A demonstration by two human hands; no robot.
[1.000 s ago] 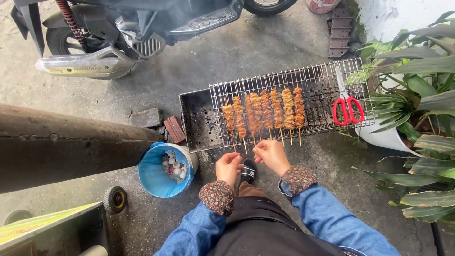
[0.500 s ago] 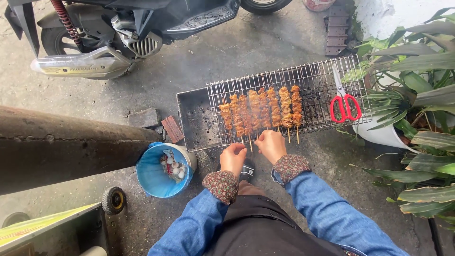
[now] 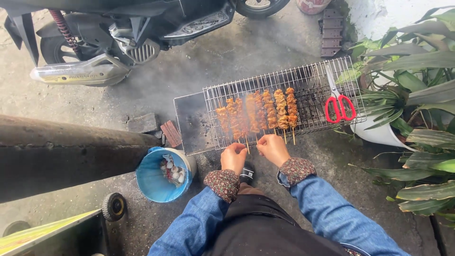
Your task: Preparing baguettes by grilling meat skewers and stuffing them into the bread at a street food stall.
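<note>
- Browned meat skewers on thin wooden sticks (image 3: 258,114) lie side by side on the wire grill rack (image 3: 313,92); light, hot, brittle-stemmed.
- Left hand (image 3: 233,157) and right hand (image 3: 272,149), each pinched shut on a bare stick end: the cool place to grip.

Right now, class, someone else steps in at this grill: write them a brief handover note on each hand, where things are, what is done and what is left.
Left hand: at the near edge of the wire rack, fingers on a skewer stick.
Right hand: beside it, pinching another stick end.
Skewers: about seven meat skewers side by side on the rack's left half, sticks pointing toward you.
Red-handled scissors: on the rack's right end.
Blue bucket: on the ground, left of the hands.
Done: meat is browned on top, smoke rising.
Left: undersides cannot be seen, so probably turning and checking.
</note>
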